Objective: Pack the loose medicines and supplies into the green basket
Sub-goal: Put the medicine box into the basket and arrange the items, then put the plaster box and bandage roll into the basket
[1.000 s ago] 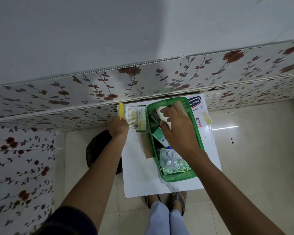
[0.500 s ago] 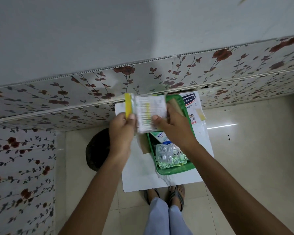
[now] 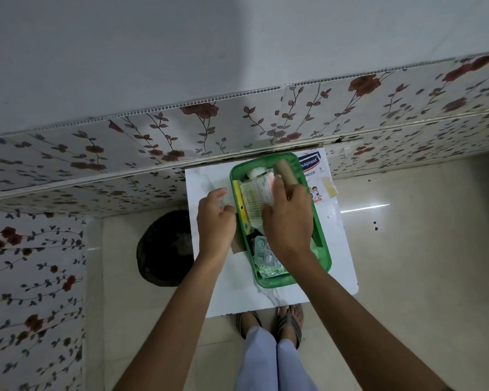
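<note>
The green basket (image 3: 325, 251) sat on the right half of a small white tabletop (image 3: 209, 283), its far end close to the flowered wall panel (image 3: 153, 142) and its near end a little short of the tabletop's front edge; bare white surface lay open to its left and front. A plaster box (image 3: 315, 176) lay just beyond its right rim. The right hand (image 3: 290, 221) reached into the basket, its grip closed on a clear packet with a yellow strip (image 3: 250, 203), which lay low among a white bottle (image 3: 256, 173), a tan roll (image 3: 285, 172) and blister packs (image 3: 266, 258). The left hand (image 3: 215, 221) hovered just beside the basket's left rim, fingers loosely curled, holding nothing. Half a second earlier both hands had held that packet up above the basket; by now the left had let go. Glossy pale floor tiles (image 3: 407, 277) surrounded the tabletop, with a dark round object (image 3: 164, 246) on the left.
</note>
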### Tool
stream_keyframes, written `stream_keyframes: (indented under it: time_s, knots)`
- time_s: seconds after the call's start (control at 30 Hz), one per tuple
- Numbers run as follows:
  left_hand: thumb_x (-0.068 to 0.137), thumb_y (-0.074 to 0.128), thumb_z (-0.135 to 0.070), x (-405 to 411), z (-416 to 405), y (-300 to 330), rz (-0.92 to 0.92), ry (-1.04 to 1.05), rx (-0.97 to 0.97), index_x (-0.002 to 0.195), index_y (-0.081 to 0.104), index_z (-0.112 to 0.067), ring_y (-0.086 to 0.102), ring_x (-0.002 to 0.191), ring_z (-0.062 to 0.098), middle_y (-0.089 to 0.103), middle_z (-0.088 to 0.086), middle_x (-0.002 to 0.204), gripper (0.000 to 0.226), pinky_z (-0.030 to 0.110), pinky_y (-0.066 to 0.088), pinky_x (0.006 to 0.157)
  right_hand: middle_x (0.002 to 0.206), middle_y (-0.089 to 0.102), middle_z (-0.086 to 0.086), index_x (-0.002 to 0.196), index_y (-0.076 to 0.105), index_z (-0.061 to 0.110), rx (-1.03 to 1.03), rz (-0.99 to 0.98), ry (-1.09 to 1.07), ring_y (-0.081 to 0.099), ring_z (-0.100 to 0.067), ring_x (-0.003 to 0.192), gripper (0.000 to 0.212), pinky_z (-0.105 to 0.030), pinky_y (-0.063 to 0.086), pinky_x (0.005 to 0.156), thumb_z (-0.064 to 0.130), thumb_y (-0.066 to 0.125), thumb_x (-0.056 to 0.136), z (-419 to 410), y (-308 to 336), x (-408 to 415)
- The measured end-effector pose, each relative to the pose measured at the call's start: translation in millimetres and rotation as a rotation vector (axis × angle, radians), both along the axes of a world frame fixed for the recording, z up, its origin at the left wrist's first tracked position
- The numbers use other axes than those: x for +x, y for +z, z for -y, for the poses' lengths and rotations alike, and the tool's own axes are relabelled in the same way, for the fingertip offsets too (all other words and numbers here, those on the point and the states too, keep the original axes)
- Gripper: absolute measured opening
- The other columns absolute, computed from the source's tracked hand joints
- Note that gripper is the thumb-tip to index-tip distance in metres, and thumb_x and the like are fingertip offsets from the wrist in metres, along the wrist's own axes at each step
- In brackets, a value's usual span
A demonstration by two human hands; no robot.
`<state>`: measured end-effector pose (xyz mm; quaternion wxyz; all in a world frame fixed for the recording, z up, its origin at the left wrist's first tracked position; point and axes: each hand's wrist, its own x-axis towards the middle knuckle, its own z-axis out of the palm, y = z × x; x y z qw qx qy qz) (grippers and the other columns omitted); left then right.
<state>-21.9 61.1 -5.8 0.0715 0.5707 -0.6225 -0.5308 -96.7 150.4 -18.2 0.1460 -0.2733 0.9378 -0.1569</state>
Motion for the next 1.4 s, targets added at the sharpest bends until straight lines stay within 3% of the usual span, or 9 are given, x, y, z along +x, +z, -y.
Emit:
stream_keyframes:
  time_s: [0.2,0.37,0.53,0.67,0.83,1.03,1.17,1.27,1.4]
  knots:
    - [0.085,0.042,-0.001,-7.0,4.5,-8.7,-0.013,-0.016,0.027,0.126,0.05,-0.016,0.055,0.114,0.026,0.052,0.008,0.131,0.044,0.049,0.047,0.097,0.126,0.049,-0.018,0.14,0.029,0.011,0.108,0.022,0.029,0.053,-0.033,0.105,0.051,-0.037,0.049,0.074,0.014,0.047,0.092,4.3,-9.9,-4.7]
    - [0.085,0.041,-0.001,-11.8,3.6,-14.8,-0.01,-0.021,0.017,0.121,0.052,-0.017,0.058,0.106,0.025,0.056,-0.001,0.106,0.041,0.046,0.05,0.091,0.126,0.051,-0.016,0.131,0.042,0.014,0.064,-0.022,0.105,0.055,-0.034,0.104,0.042,-0.041,0.051,0.076,0.021,0.051,0.091,2.8,0.6,-14.5]
    - [0.084,0.041,0.003,6.5,10.0,-31.4,0.07,-0.047,-0.084,0.118,0.056,-0.013,0.057,0.109,0.028,0.06,0.01,0.118,0.041,0.036,0.046,0.093,0.105,0.061,-0.02,0.116,0.06,0.012,-0.28,-0.026,-0.063,0.06,-0.033,0.086,0.03,-0.035,0.049,0.073,0.021,0.052,0.088,-10.7,10.2,-64.1]
    - [0.077,0.062,-0.007,23.4,16.9,-50.2,0.308,-0.223,-0.037,0.128,0.048,-0.011,0.055,0.11,0.034,0.051,0.021,0.129,0.053,0.034,0.046,0.084,0.129,0.049,-0.025,0.128,0.043,0.0,0.096,0.242,-0.321,0.045,-0.039,0.119,0.054,-0.041,0.039,0.098,0.029,0.06,0.086,-24.2,-24.1,-117.3]
    - [0.068,0.073,-0.014,22.2,4.3,-62.9,0.408,-0.315,0.058,0.13,0.043,-0.014,0.056,0.102,0.039,0.041,0.021,0.126,0.069,0.031,0.046,0.069,0.132,0.042,-0.023,0.129,0.034,0.001,0.276,0.285,-0.301,0.041,-0.04,0.122,0.077,-0.048,0.039,0.099,0.043,0.071,0.075,-15.2,-52.0,-113.1]
    - [0.075,0.065,-0.014,20.4,0.1,-73.3,0.389,-0.278,-0.028,0.111,0.048,-0.008,0.057,0.095,0.038,0.053,0.022,0.114,0.04,0.038,0.049,0.069,0.118,0.059,-0.02,0.114,0.048,0.005,0.124,0.377,-0.398,0.051,-0.038,0.114,0.051,-0.045,0.047,0.094,0.031,0.07,0.077,-21.3,-56.6,-123.3]
    - [0.069,0.061,-0.002,21.9,3.7,-67.4,0.303,-0.095,0.015,0.105,0.044,-0.012,0.053,0.085,0.028,0.054,0.009,0.095,0.04,0.033,0.043,0.063,0.113,0.062,-0.017,0.104,0.053,0.002,-0.074,0.501,-0.435,0.059,-0.029,0.099,0.022,-0.033,0.05,0.075,0.014,0.059,0.086,-34.6,-45.8,-126.1]
    - [0.067,0.063,0.0,24.2,13.6,-52.6,0.165,0.102,-0.023,0.107,0.045,-0.017,0.052,0.079,0.022,0.047,-0.004,0.082,0.047,0.028,0.043,0.058,0.107,0.063,-0.019,0.102,0.047,0.0,-0.251,0.339,-0.445,0.062,-0.027,0.088,0.013,-0.026,0.052,0.062,0.005,0.049,0.09,-47.8,-27.9,-117.3]
    - [0.066,0.073,-0.009,23.8,15.0,-24.5,-0.097,0.195,-0.076,0.111,0.046,-0.026,0.053,0.083,0.006,0.052,-0.006,0.097,0.055,0.026,0.047,0.064,0.104,0.061,-0.007,0.099,0.042,0.011,-0.493,0.173,-0.471,0.056,-0.017,0.084,0.012,-0.001,0.041,0.045,0.003,0.045,0.091,-64.9,11.6,-101.7]
